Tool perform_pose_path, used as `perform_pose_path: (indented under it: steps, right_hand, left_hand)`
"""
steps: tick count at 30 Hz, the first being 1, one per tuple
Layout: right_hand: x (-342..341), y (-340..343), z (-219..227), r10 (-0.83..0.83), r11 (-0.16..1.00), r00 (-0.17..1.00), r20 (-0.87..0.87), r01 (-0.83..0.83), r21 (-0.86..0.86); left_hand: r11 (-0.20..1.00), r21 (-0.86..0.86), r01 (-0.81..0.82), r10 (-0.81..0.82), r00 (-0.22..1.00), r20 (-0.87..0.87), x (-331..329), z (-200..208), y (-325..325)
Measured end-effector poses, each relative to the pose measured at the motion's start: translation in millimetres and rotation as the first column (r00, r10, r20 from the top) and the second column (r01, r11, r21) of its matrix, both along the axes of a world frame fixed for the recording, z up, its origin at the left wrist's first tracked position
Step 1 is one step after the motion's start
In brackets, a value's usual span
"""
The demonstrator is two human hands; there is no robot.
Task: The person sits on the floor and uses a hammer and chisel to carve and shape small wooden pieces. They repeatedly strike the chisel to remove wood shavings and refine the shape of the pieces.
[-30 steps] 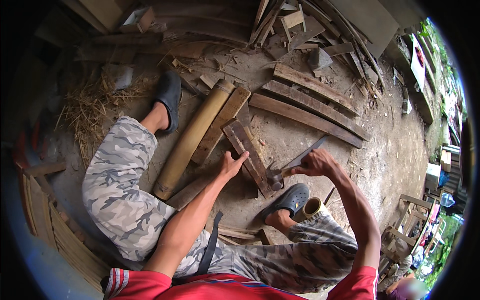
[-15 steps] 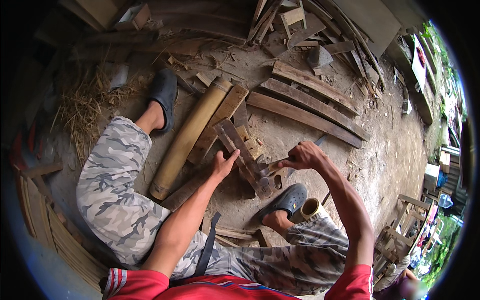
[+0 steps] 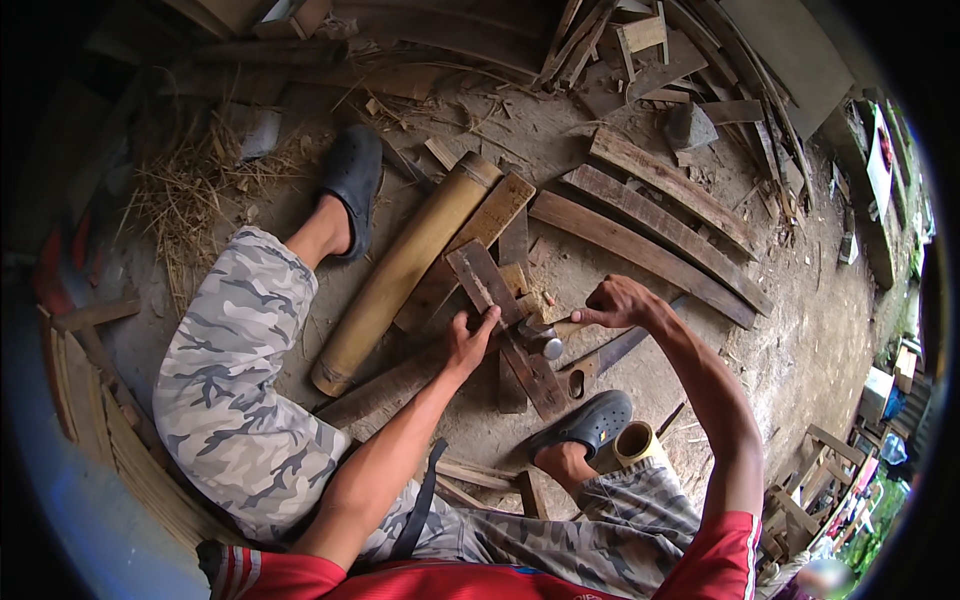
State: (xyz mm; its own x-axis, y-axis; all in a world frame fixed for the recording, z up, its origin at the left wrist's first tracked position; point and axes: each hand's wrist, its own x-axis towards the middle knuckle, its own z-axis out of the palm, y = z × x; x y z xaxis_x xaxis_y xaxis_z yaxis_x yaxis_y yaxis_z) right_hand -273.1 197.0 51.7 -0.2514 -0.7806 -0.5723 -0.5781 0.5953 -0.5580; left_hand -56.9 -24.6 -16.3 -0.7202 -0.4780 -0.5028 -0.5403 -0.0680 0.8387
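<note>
My right hand is closed round the wooden handle of a hammer. The metal head is beside a short dark plank that lies at a slant over other wood pieces. My left hand grips the plank's left edge, thumb along its top. Under the plank's upper part a small light wood block shows. A handsaw lies just right of the plank, partly covered. To the left rest a thick bamboo pole and a board alongside it.
Three long boards lie on the dirt floor at the right. My feet in dark clogs flank the work. A bamboo tube end stands by my right foot. Straw and scrap wood lie farther off.
The hammer's head has come away from the plank's lower end and sits higher along it, with its metal face showing. The view has shifted, so everything appears farther right. My left hand keeps its grip.
</note>
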Motion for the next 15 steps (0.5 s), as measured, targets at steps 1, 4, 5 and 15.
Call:
perform_pose_path:
  steps: [1,4,5,15]
  right_hand:
    - [-3.0,-2.7,-2.8,0.003,1.000,1.000,0.017,-0.003,-0.021]
    - [-11.1,0.1,-5.1,-0.002,1.000,0.999,0.038,0.003,-0.017]
    - [-13.3,2.9,-4.7,-0.006,1.000,0.999,0.042,0.006,-0.005]
    - [-18.1,10.3,-24.3,-0.001,1.000,0.999,-0.051,0.001,0.008]
  left_hand:
    - [1.000,0.009,-0.006,0.006,1.000,0.004,1.8,-1.6,-0.1]
    - [0.998,0.056,-0.006,0.004,1.000,0.028,-2.2,-0.1,3.3]
    - [0.997,0.075,-0.008,0.005,0.999,0.047,-5.8,0.9,4.3]
    - [0.990,0.106,0.090,-0.111,0.972,0.209,-14.1,6.6,-7.0]
